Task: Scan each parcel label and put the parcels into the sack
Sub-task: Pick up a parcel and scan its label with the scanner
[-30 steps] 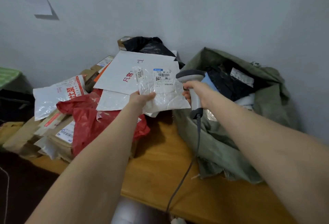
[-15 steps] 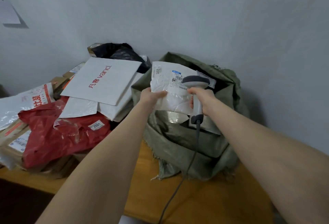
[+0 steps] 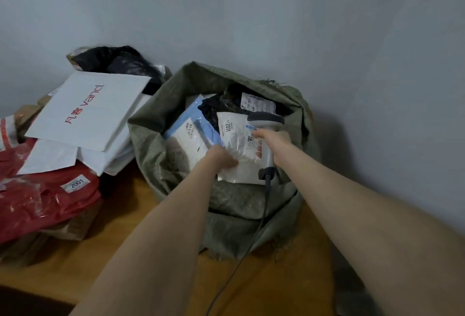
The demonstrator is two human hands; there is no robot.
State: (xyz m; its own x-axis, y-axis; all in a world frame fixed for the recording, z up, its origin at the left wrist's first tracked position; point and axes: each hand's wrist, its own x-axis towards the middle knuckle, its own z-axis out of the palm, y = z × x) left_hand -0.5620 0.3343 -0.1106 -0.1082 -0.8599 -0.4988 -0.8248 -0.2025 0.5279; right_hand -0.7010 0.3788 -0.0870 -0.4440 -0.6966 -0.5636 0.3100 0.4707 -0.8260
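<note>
Left hand point(image 3: 222, 158) pinches near left edge of white parcel point(image 3: 239, 144). Right hand point(image 3: 276, 143) wrapped round scanner point(image 3: 266, 120) handle, scanner head pointing left over label. Parcel sits over open mouth of sack point(image 3: 156, 144), long axis running away from person, label end far. Both arms stretched forward. Sack stands on wooden table point(image 3: 125, 240), red parcel point(image 3: 37, 197) in pile beside it.
</note>
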